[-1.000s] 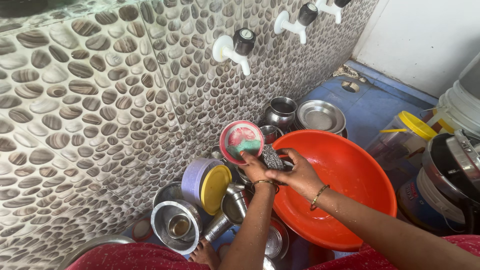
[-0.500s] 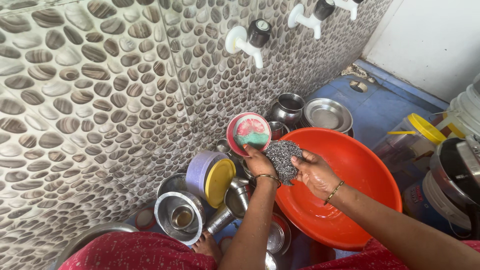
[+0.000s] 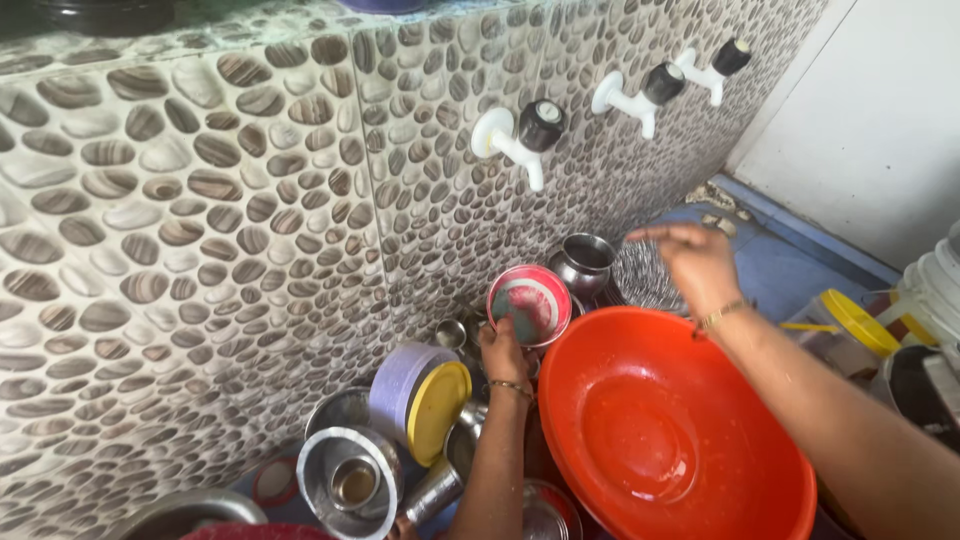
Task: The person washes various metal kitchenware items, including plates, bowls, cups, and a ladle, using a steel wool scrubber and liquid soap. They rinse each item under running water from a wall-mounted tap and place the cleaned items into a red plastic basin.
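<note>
While I look down from the head camera, my left hand (image 3: 503, 348) reaches into the small pink bowl (image 3: 530, 303) that leans tilted against the pebble-tiled wall (image 3: 200, 230); its fingers are curled at the bowl's lower rim, touching a greenish patch inside, though I cannot tell whether they pinch anything. My right hand (image 3: 693, 262) hangs above the far rim of the big orange basin (image 3: 660, 430), fingers loosely spread and pointing left, holding nothing that I can see. Just behind the hand lies a steel plate (image 3: 640, 280), blurred, and a steel pot (image 3: 585, 262) stands between it and the pink bowl. Left of my left forearm lies a lilac container with a yellow lid (image 3: 425, 395) on its side, beside a steel tumbler set in a bowl (image 3: 350, 478). Three white taps (image 3: 520, 135) stick out of the wall above.
</note>
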